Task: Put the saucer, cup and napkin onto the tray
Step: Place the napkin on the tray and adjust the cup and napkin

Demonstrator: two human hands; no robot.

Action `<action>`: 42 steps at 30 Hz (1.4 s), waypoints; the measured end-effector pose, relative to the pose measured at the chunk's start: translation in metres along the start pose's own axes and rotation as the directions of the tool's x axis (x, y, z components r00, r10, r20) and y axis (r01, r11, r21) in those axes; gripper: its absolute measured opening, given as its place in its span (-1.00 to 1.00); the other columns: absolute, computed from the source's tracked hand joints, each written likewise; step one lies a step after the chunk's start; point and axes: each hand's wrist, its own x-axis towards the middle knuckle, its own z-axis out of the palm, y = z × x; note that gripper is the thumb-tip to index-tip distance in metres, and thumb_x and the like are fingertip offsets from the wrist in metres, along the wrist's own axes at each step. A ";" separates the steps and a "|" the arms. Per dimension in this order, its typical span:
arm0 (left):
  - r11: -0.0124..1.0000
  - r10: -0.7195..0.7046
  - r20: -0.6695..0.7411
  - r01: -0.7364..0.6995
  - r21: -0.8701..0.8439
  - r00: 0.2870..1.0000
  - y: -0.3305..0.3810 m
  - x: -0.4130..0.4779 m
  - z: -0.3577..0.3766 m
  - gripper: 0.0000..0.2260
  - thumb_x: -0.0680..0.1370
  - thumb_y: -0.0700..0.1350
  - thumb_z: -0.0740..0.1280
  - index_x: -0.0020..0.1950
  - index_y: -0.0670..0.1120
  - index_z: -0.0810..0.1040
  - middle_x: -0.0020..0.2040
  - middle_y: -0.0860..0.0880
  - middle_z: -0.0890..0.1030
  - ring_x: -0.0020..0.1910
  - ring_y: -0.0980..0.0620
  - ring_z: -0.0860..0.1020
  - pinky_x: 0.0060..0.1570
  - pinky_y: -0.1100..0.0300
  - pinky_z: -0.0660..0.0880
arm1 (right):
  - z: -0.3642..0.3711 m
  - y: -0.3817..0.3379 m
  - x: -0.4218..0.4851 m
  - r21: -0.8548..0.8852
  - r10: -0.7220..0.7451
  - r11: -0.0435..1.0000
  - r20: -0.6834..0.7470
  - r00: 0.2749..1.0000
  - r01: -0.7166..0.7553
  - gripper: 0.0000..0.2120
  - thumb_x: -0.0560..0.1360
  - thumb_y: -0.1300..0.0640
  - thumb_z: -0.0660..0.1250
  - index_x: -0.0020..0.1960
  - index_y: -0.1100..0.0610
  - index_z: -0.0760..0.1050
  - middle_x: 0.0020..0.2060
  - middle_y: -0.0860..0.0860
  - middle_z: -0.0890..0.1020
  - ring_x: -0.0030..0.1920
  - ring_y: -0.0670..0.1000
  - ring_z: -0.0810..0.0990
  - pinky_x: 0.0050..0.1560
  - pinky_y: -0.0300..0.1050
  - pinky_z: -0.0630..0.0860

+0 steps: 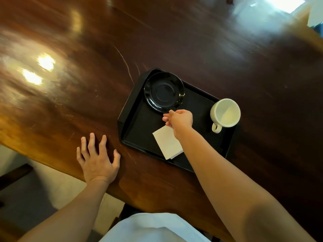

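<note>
Black tray (132, 119) at centre-right of the frame, set at an angle on a glossy dark wooden bench (70, 105). Black saucer (164, 92) in the tray's upper-left corner, its rim overlapping the tray's raised edge there. Cream cup (225, 113) upright at the tray's right side, handle turned toward the bottom of the frame, empty inside. White folded napkin (167, 143) flat near the tray's lower edge, one corner reaching over that edge. Right hand (180, 119) stretched over the middle of the tray, fingers loosely curled and slightly parted, gripping nothing visible; fingertips (170, 113) just at the saucer's lower rim, contact impossible to judge. Napkin directly below that hand and partly hidden by the wrist and forearm; cup off to the right of it, apart from the hand. Left hand (97, 158) in the lower left of the frame, palm down on the bench with fingers spread wide, beside the tray's lower-left corner and not touching it. Bright light reflections on the bench at the left and top right of the frame.
</note>
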 end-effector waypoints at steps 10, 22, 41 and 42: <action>1.000 -0.011 0.014 0.011 0.001 1.000 0.000 0.000 0.001 -0.41 0.59 0.33 0.02 0.52 0.05 0.34 0.62 -0.14 0.24 0.62 -0.24 0.12 0.56 0.00 -0.33 | -0.052 0.016 -0.026 -0.548 -0.486 0.680 0.161 0.859 0.487 -0.58 0.59 0.13 0.35 0.43 0.07 0.40 0.03 -0.06 0.64 0.01 -0.07 0.64 0.10 -0.03 0.63; 1.000 -0.002 -0.030 0.001 -0.024 1.000 0.000 -0.002 0.000 -0.41 0.58 0.30 0.06 0.53 0.03 0.33 0.61 -0.17 0.24 0.63 -0.26 0.10 0.56 -0.19 -0.11 | -0.060 0.084 -0.045 -0.792 -0.427 -0.072 0.574 0.699 0.606 -0.40 0.54 -0.02 0.38 0.51 -0.16 0.23 0.58 0.16 0.07 0.53 0.31 0.03 0.46 0.27 0.19; 0.999 0.005 -0.063 -0.008 -0.046 0.998 0.004 -0.006 -0.005 -0.40 0.57 0.26 0.10 0.52 -0.02 0.34 0.61 -0.21 0.24 0.62 -0.28 0.09 0.55 -0.25 -0.07 | -0.096 0.059 -0.011 -0.838 -0.526 0.207 0.341 0.779 0.506 -0.47 0.53 -0.16 0.33 0.44 -0.03 0.33 0.54 0.09 0.12 0.48 0.24 0.08 0.36 0.23 0.36; 0.999 0.005 -0.065 -0.008 -0.045 0.998 0.004 -0.006 -0.004 -0.40 0.57 0.26 0.10 0.52 -0.02 0.34 0.61 -0.21 0.24 0.62 -0.28 0.09 0.55 -0.24 -0.07 | -0.100 0.060 -0.010 -0.841 -0.483 0.175 0.380 0.789 0.512 -0.41 0.53 -0.17 0.33 0.49 -0.07 0.27 0.58 0.10 0.02 0.52 0.27 -0.02 0.43 0.28 0.24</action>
